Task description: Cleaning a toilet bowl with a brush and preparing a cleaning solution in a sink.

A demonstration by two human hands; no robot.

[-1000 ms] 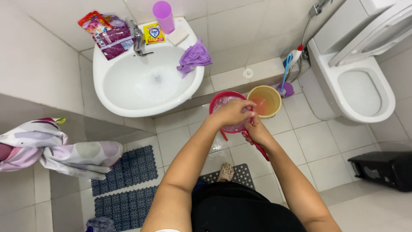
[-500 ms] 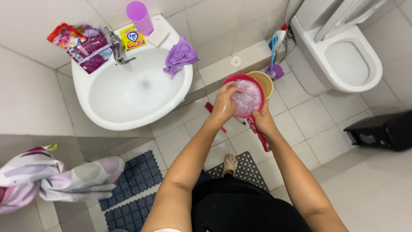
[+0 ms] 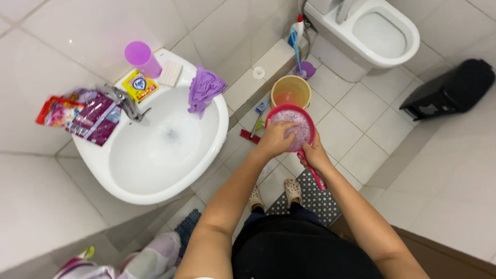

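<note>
I hold a pink-red dipper (image 3: 305,120) with a long handle out in front of me, above the tiled floor. Soapy foam covers its inside. My right hand (image 3: 313,155) grips the handle just below the bowl. My left hand (image 3: 278,138) is pressed into the foamy bowl; whether it holds a sponge or cloth is hidden. A yellow bucket (image 3: 290,91) with orange liquid stands on the floor just beyond the dipper.
A white sink (image 3: 155,150) is at left, with a purple cloth (image 3: 203,89), purple cup (image 3: 142,58), soap bar and sachets on its rim. A toilet (image 3: 369,35) stands top right, a black bin (image 3: 450,88) at right. A brush lies on the floor.
The dipper and both hands have stayed together while the view swung; the sink now sits further left and lower, and the yellow bucket shows fully beyond the dipper.
</note>
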